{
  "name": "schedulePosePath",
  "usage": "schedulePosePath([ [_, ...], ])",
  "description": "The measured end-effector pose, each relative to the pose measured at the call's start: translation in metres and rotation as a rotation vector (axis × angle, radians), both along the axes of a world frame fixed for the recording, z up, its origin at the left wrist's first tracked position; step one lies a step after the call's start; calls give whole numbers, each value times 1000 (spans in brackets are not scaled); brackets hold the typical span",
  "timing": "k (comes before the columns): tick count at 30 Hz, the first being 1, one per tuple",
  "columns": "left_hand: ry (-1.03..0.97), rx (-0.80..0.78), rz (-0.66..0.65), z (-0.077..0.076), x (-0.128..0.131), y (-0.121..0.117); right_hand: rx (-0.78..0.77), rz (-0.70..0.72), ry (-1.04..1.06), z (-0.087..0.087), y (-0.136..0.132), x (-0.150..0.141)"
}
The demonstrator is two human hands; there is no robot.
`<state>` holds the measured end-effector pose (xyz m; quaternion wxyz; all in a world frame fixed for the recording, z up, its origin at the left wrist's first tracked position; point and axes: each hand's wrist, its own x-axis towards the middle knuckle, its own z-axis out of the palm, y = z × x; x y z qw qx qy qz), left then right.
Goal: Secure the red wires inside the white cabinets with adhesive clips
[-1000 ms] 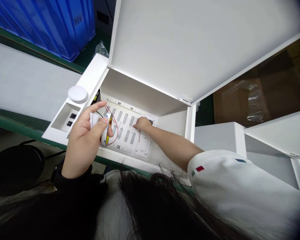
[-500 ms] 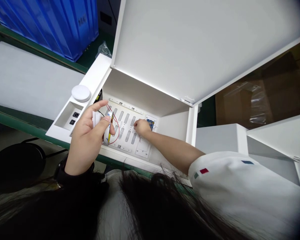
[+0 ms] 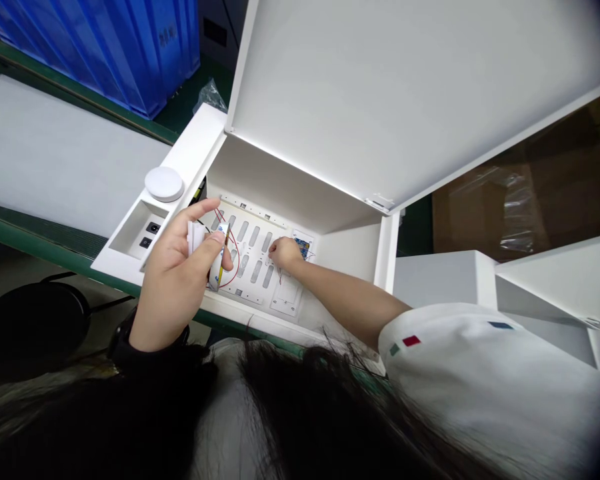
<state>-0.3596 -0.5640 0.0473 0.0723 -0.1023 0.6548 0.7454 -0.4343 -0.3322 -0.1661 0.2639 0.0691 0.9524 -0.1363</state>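
As the half-closed left hand (image 3: 180, 273) pinches a roll (image 3: 215, 273) by the worktop's (image 3: 55, 248) near edge, it could snag the red wire (image 3: 239, 257), the curled right hand's (image 3: 286, 254) hold being unclear.

The bare left hand (image 3: 175, 283) stood raised at the left, index finger (image 3: 203, 209) stretched toward the right, thumb (image 3: 207, 250) bent toward the curled fingers (image 3: 227, 261). The bare right forearm (image 3: 353, 300) slanted from near right toward far left, the bare right hand's (image 3: 286, 253) fingertips (image 3: 273, 249) bunched together.
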Motion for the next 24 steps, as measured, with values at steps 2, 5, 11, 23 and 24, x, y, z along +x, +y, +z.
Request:
schedulePosePath([
  [2,0,4,-1,0,0,0,-1,-6,6,-1,0,0],
  [5,1,6,-1,-1,0,0,0,-4,21,-2,0,0],
  [11,0,-10,9,-1,0,0,-36,-27,-33,0,2,-4],
  [23,7,-12,-7,0,0,0,-11,12,9,3,5,-1],
  [24,10,-14,-8,0,0,0,-16,21,23,3,5,0],
])
